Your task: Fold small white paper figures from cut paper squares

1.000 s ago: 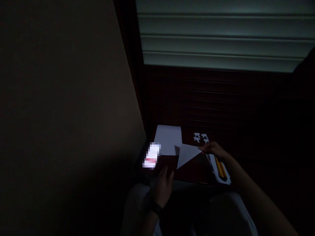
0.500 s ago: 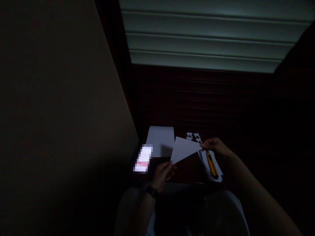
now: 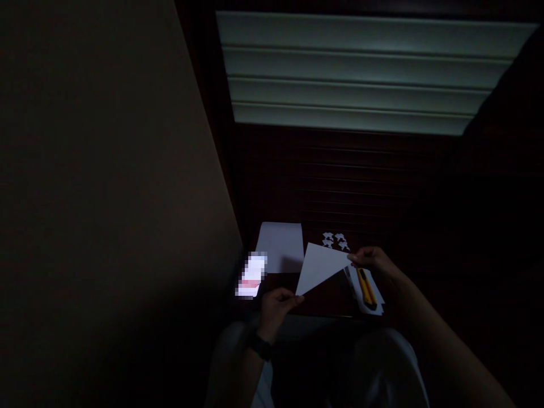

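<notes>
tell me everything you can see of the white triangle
The white triangle looks like plain paper, thin and unmarked as far as the dim light shows. It seems held above the dark table, its longest edge toward the person. The left hand pinches its lower corner, the right hand its right corner; neither touches the top corner.

White, triangular paper (image 3: 323,267) is held nearly flat over the table (image 3: 325,303), pinched at its near and right corners, third corner pointed away.
</notes>
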Motion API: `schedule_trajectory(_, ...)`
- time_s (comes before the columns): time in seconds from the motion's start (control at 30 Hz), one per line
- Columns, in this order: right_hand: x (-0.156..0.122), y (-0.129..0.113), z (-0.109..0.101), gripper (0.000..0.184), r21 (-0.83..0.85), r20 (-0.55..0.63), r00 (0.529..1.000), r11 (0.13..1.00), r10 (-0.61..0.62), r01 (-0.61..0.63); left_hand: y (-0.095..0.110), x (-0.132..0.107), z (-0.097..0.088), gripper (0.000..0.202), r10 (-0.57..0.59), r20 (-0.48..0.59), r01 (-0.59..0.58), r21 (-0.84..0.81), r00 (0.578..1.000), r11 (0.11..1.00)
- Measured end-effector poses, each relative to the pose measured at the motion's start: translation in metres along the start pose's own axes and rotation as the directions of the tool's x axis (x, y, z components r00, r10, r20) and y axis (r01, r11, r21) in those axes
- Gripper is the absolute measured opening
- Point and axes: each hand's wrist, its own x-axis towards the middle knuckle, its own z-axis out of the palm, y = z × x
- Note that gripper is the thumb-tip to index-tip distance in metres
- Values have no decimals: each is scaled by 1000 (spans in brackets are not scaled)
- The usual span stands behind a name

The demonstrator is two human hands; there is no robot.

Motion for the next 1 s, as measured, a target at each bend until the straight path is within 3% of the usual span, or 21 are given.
schedule_trajectory(0.23, -6, -11, -1, 31, 47, 21, 1000, 999, 8, -9, -7, -5, -12, 28, -25, 10, 25, -9, 1000, 1000)
schedule_trajectory(0.43, -3, -19, 2, 27, 75, 92, 996, 997, 3, -9, -14, 11, -12, 41, -107, 37, 111, -137, 994, 984)
schedule_trajectory(0.57, -3, -17, 17, 26, 46, 188, 982, 999, 12, -21, -3, 32, 14, 48, -150, 309, 283, -448, 939, 848)
schedule_trajectory(0.63, -2, -16, 24, 25, 38, 218, 976, 999, 14, -23, 2, 41, 29, 49, -150, 445, 362, -441, 883, 821)
schedule_trajectory(0.77, 3, -13, 28, 24, 23, 237, 971, 1000, 15, -21, 2, 53, 45, 48, -89, 582, 399, -431, 808, 809)
schedule_trajectory(0.9, 13, -8, 13, 24, -32, 229, 973, 999, 33, -26, -2, 70, 39, 42, -55, 566, 339, -410, 823, 847)
schedule_trajectory(1.0, 23, -1, -6, 23, -27, 61, 998, 1000, 3, -1, -2, 90, 29, 43, -84, 505, 305, -372, 859, 877)
